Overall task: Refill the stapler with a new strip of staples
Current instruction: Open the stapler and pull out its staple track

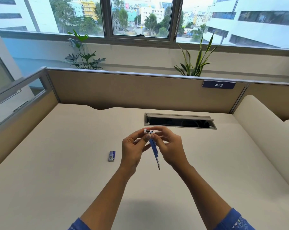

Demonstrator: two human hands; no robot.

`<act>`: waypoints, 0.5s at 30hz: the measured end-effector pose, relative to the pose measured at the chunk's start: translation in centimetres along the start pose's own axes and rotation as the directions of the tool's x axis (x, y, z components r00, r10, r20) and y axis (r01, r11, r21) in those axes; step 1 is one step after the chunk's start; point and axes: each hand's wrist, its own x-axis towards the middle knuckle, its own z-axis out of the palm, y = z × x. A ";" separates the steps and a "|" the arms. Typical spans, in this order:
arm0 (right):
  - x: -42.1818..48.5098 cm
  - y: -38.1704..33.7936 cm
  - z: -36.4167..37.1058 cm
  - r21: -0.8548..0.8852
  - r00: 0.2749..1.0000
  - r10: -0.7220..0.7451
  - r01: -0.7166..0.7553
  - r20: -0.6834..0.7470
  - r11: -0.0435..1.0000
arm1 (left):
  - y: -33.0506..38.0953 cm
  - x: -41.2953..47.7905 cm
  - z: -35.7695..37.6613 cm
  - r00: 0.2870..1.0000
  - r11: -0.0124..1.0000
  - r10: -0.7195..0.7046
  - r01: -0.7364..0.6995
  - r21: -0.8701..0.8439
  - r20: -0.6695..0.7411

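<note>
The upper end of the stapler (pixel 154 151) is buried between the fingertips, so how its top stands cannot be made out. A small whitish piece (pixel 147 130) with a dark metallic glint shows there, too small and blurred to tell whether it is staples or part of the tool. The stapler is a slim blue bar, held in the air above the desk (pixel 57 163) and hanging slantwise, its lower tip free. The left hand (pixel 132 146) pinches its top between thumb and forefinger. The right hand (pixel 170 146) curls its fingers round the same end from the other side (the fingertips of both nearly meet). Both blue sleeves are cut off at the bottom edge.

A small, flat, rectangular blue box (pixel 111 156) lies on the desk to the left of the hands, its print unreadable. The desktop is smooth, matte and cream. Behind the hands a grey metal-rimmed cable slot (pixel 180 121) opens dark.
</note>
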 end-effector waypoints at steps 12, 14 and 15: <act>0.7 -0.5 1.3 -0.187 0.995 -0.095 0.087 -0.034 0.979 | -0.3 -0.1 1.4 0.989 0.992 0.020 -0.037 -0.117 -0.145; 0.6 -0.7 1.9 -0.141 0.994 -0.070 0.058 -0.079 0.988 | -0.5 0.0 1.8 0.982 0.992 0.033 -0.055 -0.111 -0.188; 0.6 -0.8 2.3 -0.102 0.994 -0.050 0.040 -0.100 0.994 | -0.5 0.0 2.0 0.978 0.992 0.044 -0.066 -0.103 -0.206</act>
